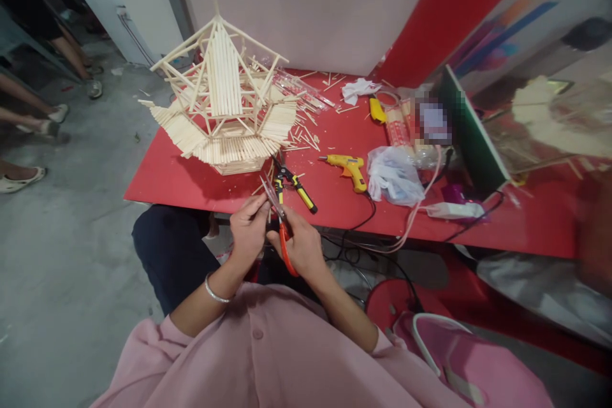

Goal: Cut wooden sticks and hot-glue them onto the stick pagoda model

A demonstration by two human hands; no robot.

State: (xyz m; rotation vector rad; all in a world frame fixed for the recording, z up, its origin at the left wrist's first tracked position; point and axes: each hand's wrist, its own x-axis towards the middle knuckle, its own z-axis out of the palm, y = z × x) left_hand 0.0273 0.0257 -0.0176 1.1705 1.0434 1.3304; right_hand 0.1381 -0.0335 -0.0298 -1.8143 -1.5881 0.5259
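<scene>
My right hand (303, 242) is wrapped around orange-handled scissors (285, 248), their blades pointing up and left over the table's front edge. Close beside the blades, my left hand (248, 226) is closed in a pinch on what looks like a thin wooden stick, mostly hidden by the fingers. Just beyond the hands stands a tiered, pagoda-like model (224, 76) built of pale wooden sticks. Black-and-yellow pliers (301, 194) lie on the tabletop right by the scissors, their jaws toward the model.
On the red table (335, 204) lie a yellow glue gun (351, 169) with its cord, loose sticks (306, 134), a plastic bag (394, 175) and a white power strip (454, 210). A green board (471, 134) stands upright at right. Other people's legs (29, 108) show at left.
</scene>
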